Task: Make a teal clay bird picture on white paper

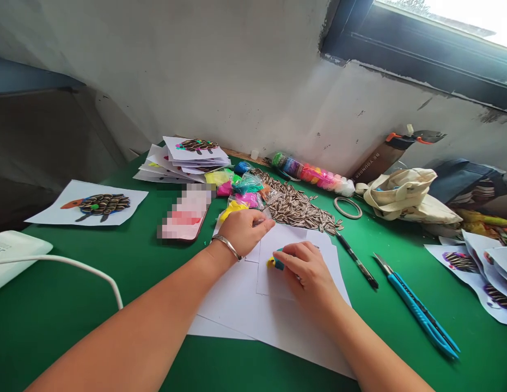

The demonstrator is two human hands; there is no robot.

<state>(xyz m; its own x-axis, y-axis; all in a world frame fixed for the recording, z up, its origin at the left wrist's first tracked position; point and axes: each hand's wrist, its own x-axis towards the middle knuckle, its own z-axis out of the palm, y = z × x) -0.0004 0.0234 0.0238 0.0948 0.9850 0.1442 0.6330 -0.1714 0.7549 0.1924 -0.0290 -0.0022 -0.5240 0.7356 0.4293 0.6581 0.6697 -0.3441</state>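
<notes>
My left hand (247,231), with a silver bangle at the wrist, has its thumb and fingers closed together above the upper left of the white paper (237,299). What it pinches is hidden. Just beyond it lie small bags of bright modelling clay (248,184) and a heap of striped sunflower seeds (296,204). My right hand (306,269) rests low on the paper, fingers bent around a small piece of teal clay (279,264). A yellow clay bit (271,262) with a dark spot sticks out at its left. The fingers partly cover the teal piece.
At right lie a black pen (357,261), a blue craft knife (420,313), a tape ring (348,208) and a cloth bag (408,196). Seed-decorated pictures (102,204) lie left, with a paper stack (183,163) behind. A phone (190,212) and white cable (81,264) are nearby.
</notes>
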